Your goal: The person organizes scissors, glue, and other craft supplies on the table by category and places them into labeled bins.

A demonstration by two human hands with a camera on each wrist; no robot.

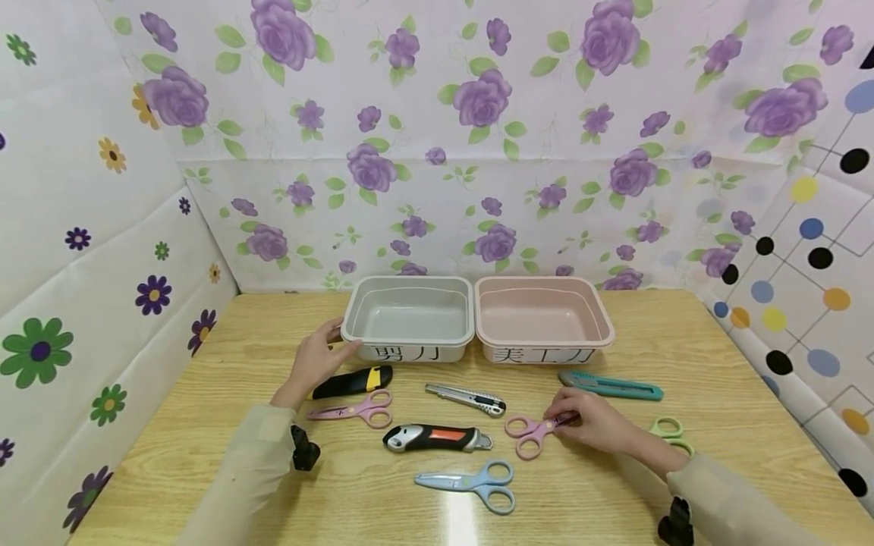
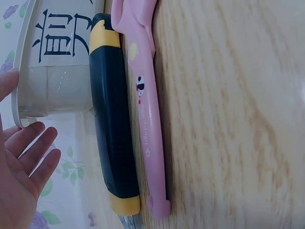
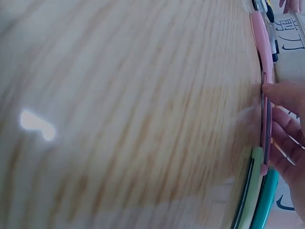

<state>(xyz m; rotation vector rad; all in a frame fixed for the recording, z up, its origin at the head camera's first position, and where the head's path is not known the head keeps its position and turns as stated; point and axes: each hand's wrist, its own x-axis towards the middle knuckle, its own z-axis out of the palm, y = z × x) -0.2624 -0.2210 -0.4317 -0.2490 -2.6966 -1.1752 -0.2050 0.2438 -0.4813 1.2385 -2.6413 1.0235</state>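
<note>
The scissors (image 1: 543, 429) in my right fingers (image 1: 568, 400) are pink, my sleeves (image 1: 249, 447) beige, the tabletop (image 1: 580, 500) yellow-brown woodgrain. Left of the silver cutter (image 1: 466, 399) I see a black-and-yellow knife (image 1: 347, 383) and a second pink pair (image 1: 343, 412); right of it, a teal knife (image 1: 617, 387) and pale green scissors (image 3: 251, 191). Nearer me than it: a black-and-silver knife (image 1: 438, 437) with an orange panel, light-blue scissors (image 1: 467, 482). Beyond it: a grey bin (image 1: 410, 343), a pink bin (image 1: 546, 345) and white cloth (image 1: 423, 76) with purple roses.

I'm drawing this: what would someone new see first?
Probably the white backdrop with big purple roses, filling the background. Next, the rectangular grey plastic tub and rectangular pink plastic tub along the light wooden table's far edge. Then the right hand, its fingers pinching pink plastic-handled scissors in front of the pink tub.
</note>
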